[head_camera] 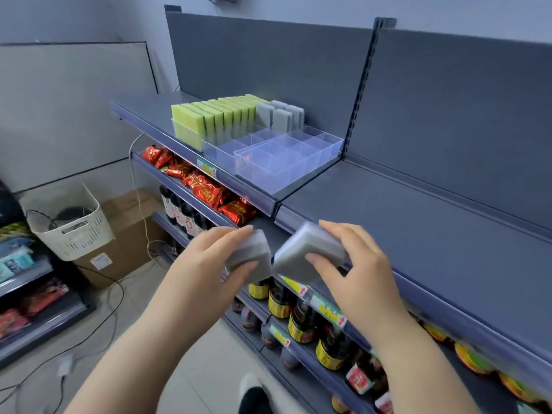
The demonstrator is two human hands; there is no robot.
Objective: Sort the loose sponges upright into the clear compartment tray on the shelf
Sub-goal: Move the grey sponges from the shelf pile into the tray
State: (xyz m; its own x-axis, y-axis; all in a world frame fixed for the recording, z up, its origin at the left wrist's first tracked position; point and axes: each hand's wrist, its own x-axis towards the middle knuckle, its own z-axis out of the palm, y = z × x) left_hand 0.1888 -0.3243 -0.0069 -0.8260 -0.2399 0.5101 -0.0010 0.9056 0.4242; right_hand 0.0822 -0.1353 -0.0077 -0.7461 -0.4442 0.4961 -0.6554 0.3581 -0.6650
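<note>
While each hand grips one grey rectangular foam sponge, left hand point(215, 258) and right hand point(358, 270) hover below the shelf's front edge, ready to reach the clear plastic compartment tray point(286, 162).

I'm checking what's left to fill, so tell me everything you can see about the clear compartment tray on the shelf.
The clear plastic compartment tray sits on the dark grey upper shelf, against its front lip. Thin transparent walls divide it into rows of rectangular cells. The left row holds yellow-green sponges standing upright, packed front to back; behind the middle cells stand a few grey sponges, also upright. The near and right cells look empty. Neither hand touches it.
</note>
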